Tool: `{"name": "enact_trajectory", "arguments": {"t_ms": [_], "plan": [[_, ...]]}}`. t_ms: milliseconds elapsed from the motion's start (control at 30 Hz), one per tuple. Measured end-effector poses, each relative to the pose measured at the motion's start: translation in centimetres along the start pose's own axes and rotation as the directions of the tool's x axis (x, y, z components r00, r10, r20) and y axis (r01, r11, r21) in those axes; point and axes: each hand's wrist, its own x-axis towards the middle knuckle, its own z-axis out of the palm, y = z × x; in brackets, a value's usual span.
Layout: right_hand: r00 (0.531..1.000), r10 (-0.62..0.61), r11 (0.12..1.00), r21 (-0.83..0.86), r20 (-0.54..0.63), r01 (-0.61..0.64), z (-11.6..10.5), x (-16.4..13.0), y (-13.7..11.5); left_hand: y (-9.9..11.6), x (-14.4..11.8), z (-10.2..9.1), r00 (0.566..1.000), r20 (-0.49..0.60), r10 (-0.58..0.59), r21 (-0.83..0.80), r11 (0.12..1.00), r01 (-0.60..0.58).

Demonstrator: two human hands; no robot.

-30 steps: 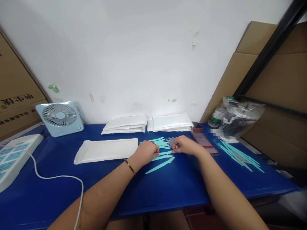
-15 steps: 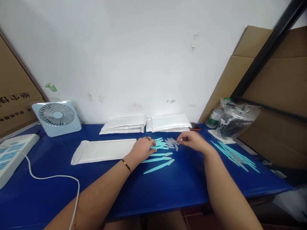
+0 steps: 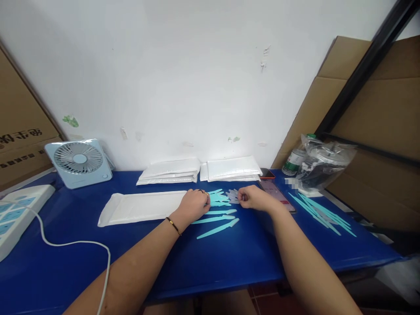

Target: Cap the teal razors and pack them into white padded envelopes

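Slim turquoise eyebrow razors (image 3: 218, 228) lie on the blue table, several of them bunched in a fan. My left hand (image 3: 194, 204) is closed over the handle ends of the bunch, its fingertips partly hidden. Frosted clear pieces, apparently blade caps (image 3: 232, 195), cluster at the bunch's right end. Against their right edge, my right hand (image 3: 252, 197) is closed in a pinch; what sits between its fingertips is too small to make out. Beneath my left hand's side lies a white padded envelope (image 3: 144, 208).
White padded envelopes (image 3: 169, 168) are stacked by the wall. A phone (image 3: 277, 197) lies beyond my right wrist. More turquoise razors (image 3: 323, 214) lie at right, near a plastic bag (image 3: 324, 164) and bottle (image 3: 294, 162). A fan (image 3: 80, 162), power strip (image 3: 22, 210) and white cable (image 3: 78, 241) occupy the left.
My right hand has moved left, in over the clear caps, and its fingers have drawn together. The phone behind it now shows. My left hand has shifted only slightly, its fingers more tucked in.
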Motion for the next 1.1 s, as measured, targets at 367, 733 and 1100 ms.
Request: {"name": "enact_trajectory", "arguments": {"t_ms": [367,733,1100], "plan": [[0.971,0.092,0.696,0.711,-0.223,0.097,0.2,0.8,-0.1,-1.2,-0.1,-0.3,0.987,-0.07,-0.146,-0.546,0.833,0.084],[0.962,0.062,0.575,0.797,-0.266,0.183,1.5,1.6,-0.6,-1.7,0.4,0.7,0.991,-0.006,-0.134,-0.816,0.573,0.072],[0.971,0.052,0.769,0.629,-0.232,0.109,1.9,2.1,-0.3,-0.9,0.0,-0.2,0.991,-0.001,-0.136,-0.767,0.636,0.087]]}}
